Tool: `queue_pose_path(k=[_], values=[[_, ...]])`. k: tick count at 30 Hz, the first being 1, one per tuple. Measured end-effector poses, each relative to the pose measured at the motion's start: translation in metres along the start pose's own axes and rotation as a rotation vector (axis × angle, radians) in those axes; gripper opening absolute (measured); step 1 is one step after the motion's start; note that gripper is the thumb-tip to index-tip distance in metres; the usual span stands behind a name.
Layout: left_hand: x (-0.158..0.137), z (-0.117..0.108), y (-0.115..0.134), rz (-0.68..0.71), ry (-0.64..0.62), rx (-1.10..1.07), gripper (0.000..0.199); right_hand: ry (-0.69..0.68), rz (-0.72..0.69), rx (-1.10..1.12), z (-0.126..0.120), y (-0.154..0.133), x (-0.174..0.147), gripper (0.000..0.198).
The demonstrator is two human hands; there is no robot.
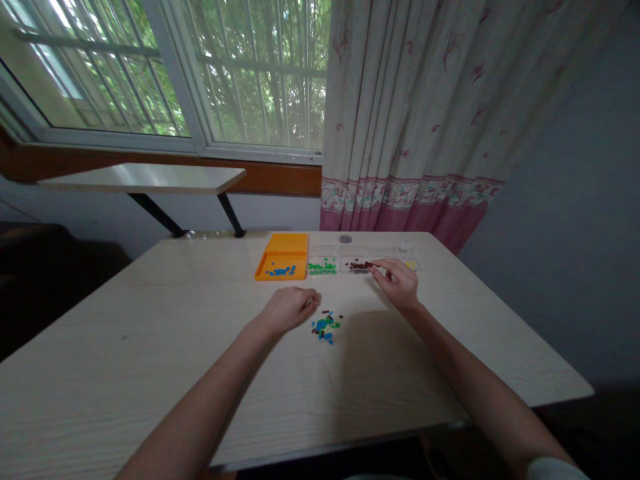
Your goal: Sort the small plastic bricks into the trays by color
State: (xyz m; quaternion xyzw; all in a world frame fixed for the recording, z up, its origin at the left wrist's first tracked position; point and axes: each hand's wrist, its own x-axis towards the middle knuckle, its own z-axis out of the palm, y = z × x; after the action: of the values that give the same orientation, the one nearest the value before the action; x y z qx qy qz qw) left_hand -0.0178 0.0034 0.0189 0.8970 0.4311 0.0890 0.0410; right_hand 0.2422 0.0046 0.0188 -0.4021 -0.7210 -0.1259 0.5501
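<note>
My right hand (399,281) reaches over a clear box of brown pieces (356,266), thumb and fingertips pinched on what looks like a small brown toy brick (369,265). My left hand (290,308) rests on the table with its fingers curled closed; whatever they may hold is hidden. Just right of it lies a loose pile of small blue, green, brown and pale bricks (325,325). Left of the brown box stand a clear box with green bricks (323,267) and an orange open-lidded box (283,243) with blue bricks (283,271) inside.
Yellow pieces (411,265) show in a clear box partly behind my right hand. A grey round object (345,239) lies at the table's (165,320) far edge. A raised shelf (150,177) stands at the back left, below the window. A curtain (400,133) hangs behind.
</note>
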Motion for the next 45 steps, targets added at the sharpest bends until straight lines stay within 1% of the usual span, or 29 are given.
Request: queue_pose_path(k=[6,13,17,19,22,28,30,32,35,37,39,42,43,45], values=[[0.0,0.0,0.0,0.014,0.015,0.024,0.028,0.011,-0.012,-0.004,-0.001,-0.001,0.001,0.013],[0.0,0.0,0.0,0.017,0.021,0.014,0.028,-0.015,-0.015,-0.016,-0.001,-0.002,0.001,0.012],[0.0,0.0,0.0,0.013,0.02,0.004,0.029,-0.033,0.023,-0.02,0.0,-0.001,0.0,0.014],[0.0,0.0,0.0,0.013,0.016,0.003,0.029,-0.075,0.055,-0.026,0.001,0.0,-0.001,0.015],[0.0,0.0,0.0,0.011,0.014,0.013,0.029,-0.18,0.133,-0.061,0.006,0.004,-0.004,0.02],[0.001,0.001,0.0,0.009,0.004,0.025,0.031,-0.265,0.462,-0.299,0.02,0.028,-0.007,0.03],[0.001,0.002,0.0,0.01,-0.001,0.024,0.031,-0.31,0.517,-0.359,0.023,0.035,-0.006,0.031],[0.001,0.002,0.0,0.009,-0.004,0.023,0.031,-0.364,0.541,-0.388,0.024,0.038,-0.006,0.032],[0.001,0.002,0.0,0.005,-0.015,0.028,0.031,-0.437,0.531,-0.385,0.022,0.032,-0.005,0.034],[0.001,0.002,-0.001,0.001,-0.024,0.032,0.03,-0.502,0.481,-0.325,0.018,0.023,-0.005,0.032],[0.0,0.002,-0.001,-0.007,-0.027,0.034,0.031,-0.628,0.384,-0.2,0.014,0.012,-0.005,0.03],[0.0,0.002,-0.001,-0.009,-0.028,0.028,0.032,-0.868,0.219,-0.012,0.01,-0.005,-0.007,0.022],[0.0,0.002,-0.001,-0.008,-0.026,0.026,0.032,-0.918,0.184,0.022,0.009,-0.01,-0.008,0.02],[0.0,0.002,-0.001,-0.007,-0.019,0.024,0.032,-0.968,0.138,0.059,0.011,-0.019,-0.01,0.016]])
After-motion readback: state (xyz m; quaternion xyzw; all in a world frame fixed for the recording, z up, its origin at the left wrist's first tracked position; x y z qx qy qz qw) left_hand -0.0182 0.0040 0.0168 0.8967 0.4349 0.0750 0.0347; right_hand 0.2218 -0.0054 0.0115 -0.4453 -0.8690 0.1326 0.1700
